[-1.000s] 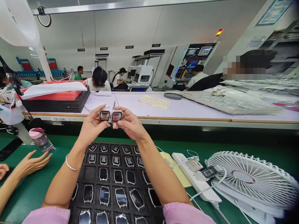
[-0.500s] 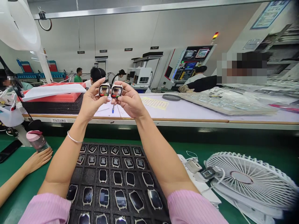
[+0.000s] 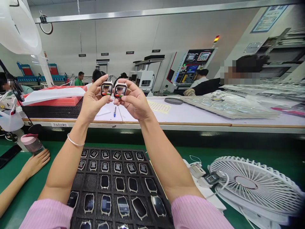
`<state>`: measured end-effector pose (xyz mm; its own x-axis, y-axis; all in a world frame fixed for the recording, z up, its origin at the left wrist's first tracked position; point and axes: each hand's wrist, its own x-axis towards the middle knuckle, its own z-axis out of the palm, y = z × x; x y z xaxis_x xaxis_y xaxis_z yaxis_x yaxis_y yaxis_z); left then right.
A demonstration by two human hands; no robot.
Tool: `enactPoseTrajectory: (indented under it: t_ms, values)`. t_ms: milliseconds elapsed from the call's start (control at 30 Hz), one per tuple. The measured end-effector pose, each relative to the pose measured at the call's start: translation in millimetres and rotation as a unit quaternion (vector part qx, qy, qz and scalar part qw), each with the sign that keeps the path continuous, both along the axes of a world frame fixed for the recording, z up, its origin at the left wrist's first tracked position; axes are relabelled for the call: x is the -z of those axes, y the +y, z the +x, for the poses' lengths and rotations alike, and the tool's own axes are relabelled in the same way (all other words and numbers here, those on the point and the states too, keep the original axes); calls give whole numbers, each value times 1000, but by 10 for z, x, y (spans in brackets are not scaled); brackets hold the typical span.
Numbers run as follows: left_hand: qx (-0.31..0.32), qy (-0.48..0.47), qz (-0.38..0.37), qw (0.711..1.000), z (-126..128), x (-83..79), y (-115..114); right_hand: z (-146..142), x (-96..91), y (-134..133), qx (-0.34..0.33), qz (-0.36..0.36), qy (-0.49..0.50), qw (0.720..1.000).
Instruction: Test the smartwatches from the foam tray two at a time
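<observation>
The left hand (image 3: 91, 101) pinches a watch (image 3: 106, 89) with the thumb below and the fingers bent round its far side; the right hand (image 3: 135, 98) grips a second watch (image 3: 120, 91) the same way, thumb at its lower edge, and the two lit screens stand just beside each other. Both are raised in front of the white shelf (image 3: 202, 109), where a blue-tipped pen (image 3: 114, 112), a yellow sheet (image 3: 160, 107), a round black dish (image 3: 173, 100) and red foam (image 3: 71, 100) lie. Below, a black tray (image 3: 89, 183) of watches sits on the green table (image 3: 181, 149) — the forearms cross over its sides and hide some compartments. To the right, a white fan (image 3: 247, 183) and a power strip (image 3: 207, 197) crowd the table; to the left, a co-worker's hand (image 3: 38, 162) rests against a pink-lidded bottle (image 3: 33, 144), near a dark phone (image 3: 9, 156).
</observation>
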<state>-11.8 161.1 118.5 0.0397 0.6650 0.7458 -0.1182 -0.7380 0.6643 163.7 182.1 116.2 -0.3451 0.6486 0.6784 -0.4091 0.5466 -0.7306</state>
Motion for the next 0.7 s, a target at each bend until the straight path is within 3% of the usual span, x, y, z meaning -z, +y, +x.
enactPoseTrajectory:
  t_ms: [100, 233, 333, 467, 700]
  values:
    - [-1, -20, -34, 999, 0, 262, -184, -21, 252, -169, -8, -39, 6, 999]
    - [8, -32, -142, 989, -5, 775, -511, -40, 801, -435, -37, -139, 8, 990]
    - [17, -38, -197, 980, -8, 1065, -666, -53, 1144, -556, -50, -190, 27, 980]
    - [8, -45, -218, 975, -6, 1215, -678, -61, 1356, -549, -58, -197, 36, 978]
    - [1, -44, -213, 976, 20, 1297, -590, -14, 1477, -416, -70, -187, 26, 980]
